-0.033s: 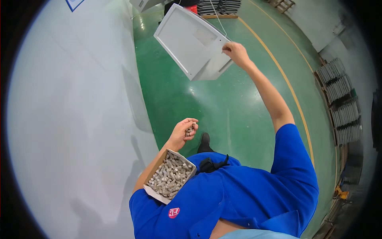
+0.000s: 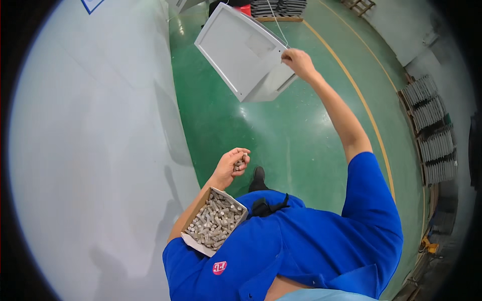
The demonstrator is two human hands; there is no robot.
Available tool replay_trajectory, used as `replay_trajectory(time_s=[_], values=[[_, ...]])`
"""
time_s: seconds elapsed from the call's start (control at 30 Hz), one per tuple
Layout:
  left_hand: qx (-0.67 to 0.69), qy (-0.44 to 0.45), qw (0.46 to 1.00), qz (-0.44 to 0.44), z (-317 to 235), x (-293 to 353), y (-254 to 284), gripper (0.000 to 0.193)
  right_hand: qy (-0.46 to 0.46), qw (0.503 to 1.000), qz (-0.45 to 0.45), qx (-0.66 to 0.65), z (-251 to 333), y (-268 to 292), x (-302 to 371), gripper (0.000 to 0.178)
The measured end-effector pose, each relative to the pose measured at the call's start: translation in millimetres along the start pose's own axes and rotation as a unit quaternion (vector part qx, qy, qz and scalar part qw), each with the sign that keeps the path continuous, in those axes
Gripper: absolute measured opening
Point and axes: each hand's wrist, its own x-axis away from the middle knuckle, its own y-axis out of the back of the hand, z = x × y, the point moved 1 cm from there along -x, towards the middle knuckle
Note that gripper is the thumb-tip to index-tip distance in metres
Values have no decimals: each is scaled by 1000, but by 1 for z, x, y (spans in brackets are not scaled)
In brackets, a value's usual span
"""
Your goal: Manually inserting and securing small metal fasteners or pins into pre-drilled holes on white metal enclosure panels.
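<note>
A light grey sheet-metal casing (image 2: 238, 50) hangs tilted in front of me, with small holes near its corners. At its right corner is my right hand (image 2: 299, 64), arm stretched out, thumb and fingers pinched together. What they pinch, if anything, is hidden. Closer to my body, my left hand (image 2: 232, 167) is curled around several small grey plugs (image 2: 239, 162). An open cardboard box (image 2: 190, 220) full of the same short, tapered plugs (image 2: 215, 220) rests on my left forearm, against my blue shirt.
A pale wall (image 2: 100, 140) runs along my left. Green floor (image 2: 281, 135) with yellow lines (image 2: 359, 95) lies below. Stacked grey parts (image 2: 429, 130) stand on the right, more stacked parts (image 2: 278, 7) at the back. A white cord (image 2: 277, 22) runs beside the casing.
My right hand has shifted very slightly upward at the casing's corner, and the casing has turned a little. My left hand and the box stay practically the same.
</note>
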Motion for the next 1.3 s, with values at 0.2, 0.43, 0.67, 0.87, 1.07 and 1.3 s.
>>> replay_trajectory(time_s=[0.2,0.43,0.67,0.87,1.07,1.3], values=[[41,-33,996,-73,-15,8,-3,16,81,990,110,22,4,-33,-60,12],[53,-62,991,-110,-21,10,1,13,322,911,151,209,57,-22,-49,3],[37,-71,993,-88,-24,11,6,19,257,886,269,276,88,-5,-17,11],[50,-101,987,-112,-21,8,5,37,79,868,396,-289,176,-6,47,29],[52,-138,982,-117,-21,0,0,45,0,839,322,-439,219,-27,85,20],[87,-131,984,-89,-25,-5,7,45,-19,866,265,-424,216,-27,78,13]])
